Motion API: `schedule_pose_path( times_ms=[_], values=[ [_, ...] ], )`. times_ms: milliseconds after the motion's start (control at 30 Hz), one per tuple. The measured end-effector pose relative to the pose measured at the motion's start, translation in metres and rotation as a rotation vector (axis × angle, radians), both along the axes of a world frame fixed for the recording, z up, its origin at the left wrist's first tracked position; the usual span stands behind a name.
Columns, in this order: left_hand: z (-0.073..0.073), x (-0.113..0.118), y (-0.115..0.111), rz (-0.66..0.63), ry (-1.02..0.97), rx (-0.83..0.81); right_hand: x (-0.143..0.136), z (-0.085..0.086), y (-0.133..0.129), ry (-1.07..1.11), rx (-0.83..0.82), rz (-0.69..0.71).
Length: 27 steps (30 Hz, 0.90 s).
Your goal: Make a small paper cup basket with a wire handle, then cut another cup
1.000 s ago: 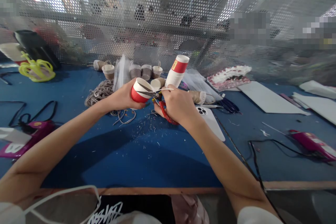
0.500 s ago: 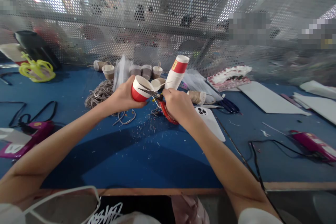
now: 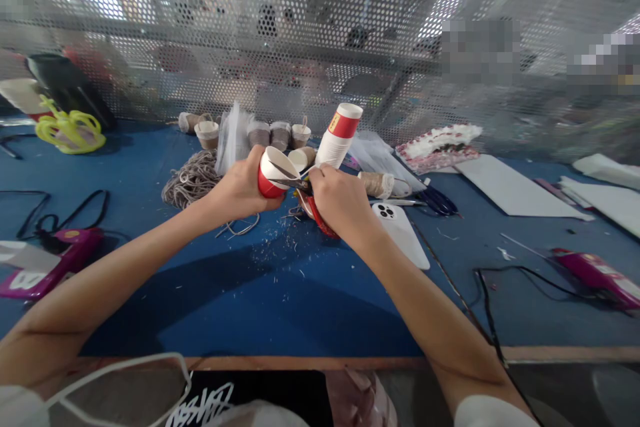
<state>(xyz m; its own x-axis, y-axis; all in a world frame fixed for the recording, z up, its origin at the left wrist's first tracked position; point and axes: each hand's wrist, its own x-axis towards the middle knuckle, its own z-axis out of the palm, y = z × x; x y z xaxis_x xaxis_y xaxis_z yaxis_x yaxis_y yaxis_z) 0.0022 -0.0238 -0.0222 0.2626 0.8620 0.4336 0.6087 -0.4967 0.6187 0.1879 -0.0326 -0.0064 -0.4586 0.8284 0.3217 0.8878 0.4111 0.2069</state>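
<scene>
My left hand (image 3: 244, 183) is wrapped round a red and white paper cup (image 3: 271, 185), its mouth tilted towards the right. In my right hand (image 3: 336, 199) is a pair of scissors (image 3: 319, 216) with red handles. Their dark blades lie at the cup's rim, one inside the cup and one across its outside. A thin strip of the rim appears to hang near the blades. Just behind my right hand stands a leaning stack of paper cups (image 3: 339, 137). My right fingers hide part of the scissor handles.
Grey cord (image 3: 190, 180) lies bundled behind my left forearm, with several small wrapped cups (image 3: 259, 135) behind it. A white phone (image 3: 400, 233) lies beside my right forearm. Purple glue guns (image 3: 597, 273) with black cables rest at both sides. Scraps litter the blue table (image 3: 260, 307).
The cup has shifted slightly right and turned in my left hand. The scissor blades have moved further onto the rim, which now looks bent and narrower.
</scene>
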Motion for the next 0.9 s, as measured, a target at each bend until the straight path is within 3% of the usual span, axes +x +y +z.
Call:
schedule_pose_path(
  times_ms=[433,633,900],
  values=[
    [-0.002,-0.003,0.002,0.111,0.005,0.084,0.002,-0.003,0.006,0.050,-0.033,-0.012],
    [-0.004,-0.002,0.000,0.148,0.108,0.170,-0.002,-0.001,-0.003,0.052,0.022,0.038],
    [-0.004,0.003,-0.007,0.240,0.212,0.202,-0.004,0.001,-0.008,-0.020,0.017,0.001]
  ],
)
